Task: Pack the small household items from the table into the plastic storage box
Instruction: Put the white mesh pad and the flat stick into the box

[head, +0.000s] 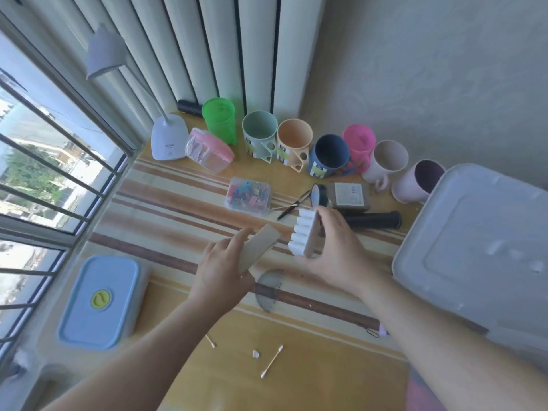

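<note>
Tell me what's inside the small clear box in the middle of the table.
The clear box holds a jumble of coloured binder clips, seen through its closed lid. Whatever lies beneath the top clips is hidden.

seven cups (294, 145), two cotton swabs (272, 361)

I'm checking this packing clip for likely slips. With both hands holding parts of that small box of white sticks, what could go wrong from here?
1. The right hand holds the tray of white sticks tilted and uncovered, so sticks could slide out.
2. The storage box appears lidded, and the left hand holds the sleeve, leaving no free hand.
3. Loose cotton swabs could be missed.
</note>
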A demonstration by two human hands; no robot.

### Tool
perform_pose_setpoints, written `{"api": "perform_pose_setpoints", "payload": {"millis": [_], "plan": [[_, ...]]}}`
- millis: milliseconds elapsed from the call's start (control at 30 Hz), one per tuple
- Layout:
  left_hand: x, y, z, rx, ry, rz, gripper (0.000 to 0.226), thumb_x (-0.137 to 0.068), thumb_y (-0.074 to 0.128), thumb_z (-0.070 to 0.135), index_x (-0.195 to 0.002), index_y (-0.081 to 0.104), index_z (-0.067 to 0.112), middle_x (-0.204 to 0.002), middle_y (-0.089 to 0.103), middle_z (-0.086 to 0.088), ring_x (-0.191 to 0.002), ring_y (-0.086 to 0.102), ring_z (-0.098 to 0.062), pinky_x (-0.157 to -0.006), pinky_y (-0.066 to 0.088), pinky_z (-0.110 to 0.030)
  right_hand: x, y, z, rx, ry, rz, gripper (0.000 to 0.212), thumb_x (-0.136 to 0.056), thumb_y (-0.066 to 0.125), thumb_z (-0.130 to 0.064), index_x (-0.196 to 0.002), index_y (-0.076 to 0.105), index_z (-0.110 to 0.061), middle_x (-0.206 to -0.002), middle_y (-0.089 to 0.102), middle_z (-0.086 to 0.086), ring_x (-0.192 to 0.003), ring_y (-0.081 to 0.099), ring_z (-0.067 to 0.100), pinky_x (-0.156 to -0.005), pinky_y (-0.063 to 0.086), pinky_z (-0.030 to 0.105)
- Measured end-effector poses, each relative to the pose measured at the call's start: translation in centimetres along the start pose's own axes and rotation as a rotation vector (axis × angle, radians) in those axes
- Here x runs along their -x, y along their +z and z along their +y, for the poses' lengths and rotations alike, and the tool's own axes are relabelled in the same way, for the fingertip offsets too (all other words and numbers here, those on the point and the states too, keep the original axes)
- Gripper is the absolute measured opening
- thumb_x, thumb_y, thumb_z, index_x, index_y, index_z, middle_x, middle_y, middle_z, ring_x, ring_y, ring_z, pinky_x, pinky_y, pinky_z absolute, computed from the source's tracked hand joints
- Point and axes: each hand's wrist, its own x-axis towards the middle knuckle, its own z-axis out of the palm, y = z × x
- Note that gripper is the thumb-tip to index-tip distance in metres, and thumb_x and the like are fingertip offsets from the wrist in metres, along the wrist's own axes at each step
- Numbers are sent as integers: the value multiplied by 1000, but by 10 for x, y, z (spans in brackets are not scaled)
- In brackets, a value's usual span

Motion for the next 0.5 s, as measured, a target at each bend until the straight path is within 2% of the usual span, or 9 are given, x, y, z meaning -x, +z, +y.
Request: {"api": "perform_pose_setpoints", "payload": {"millis": [67, 100, 167, 233, 300, 367, 433, 500], "plan": [[6, -13, 23, 39, 73, 22, 86, -74, 74, 25, -147, 33, 46, -120, 59, 8, -105, 50, -20, -82, 46, -37, 34, -30, 0, -120, 49, 42, 105, -76, 90, -42, -158, 24, -41, -142, 41, -17, -119, 51, -1, -89, 47, 12], [10, -18, 36, 53, 132, 19, 86, -74, 76, 27, -147, 35, 46, -121, 60, 10, -105, 52, -19, -82, 47, -36, 51, -47, 3, -152, 58, 52, 104, -77, 89, -40, -156, 21, -49, -140, 41, -19, -119, 49, -4, -90, 46, 12], [21, -24, 69, 61, 275, 2, 84, -75, 79, 30, -147, 39, 45, -122, 61, 12, -105, 55, -16, -82, 49, -33, 88, -84, 15, -178, 83, 80, 103, -75, 87, -26, -150, 22, -57, -142, 43, -17, -124, 48, -7, -97, 44, 12], [36, -23, 107, 53, 382, -1, 84, -75, 81, 31, -148, 41, 44, -125, 61, 12, -107, 55, -13, -81, 48, -30, 133, -122, 33, -185, 140, 152, 98, -73, 85, -15, -146, 31, -53, -142, 48, -12, -124, 54, -1, -100, 48, 23], [52, -14, 146, 61, 466, 18, 84, -74, 82, 28, -147, 43, 41, -124, 61, 11, -108, 54, -14, -81, 49, -30, 182, -156, 54, -200, 179, 198, 94, -74, 84, -10, -145, 35, -49, -143, 49, -13, -126, 57, 5, -101, 48, 27], [68, 3, 186, 54, 562, 13, 83, -73, 83, 24, -146, 45, 38, -121, 63, 12, -107, 56, -17, -81, 51, -32, 234, -184, 76, -206, 209, 226, 93, -77, 83, -4, -142, 38, -52, -146, 47, -17, -128, 56, 3, -104, 45, 23], [85, 24, 223, 44, 644, -5, 83, -71, 84, 21, -145, 49, 33, -119, 65, 11, -106, 57, -19, -82, 49, -32, 283, -203, 104, -218, 261, 268, 94, -76, 83, 4, -135, 42, -57, -142, 53, -14, -119, 61, -2, -97, 45, 12], [102, 45, 259, 48, 698, 0, 82, -70, 86, 18, -144, 53, 29, -121, 67, 9, -108, 58, -19, -85, 45, -29, 328, -214, 139, -245, 328, 294, 93, -74, 85, 7, -130, 45, -55, -134, 61, -11, -110, 67, 1, -91, 50, 13]]}}
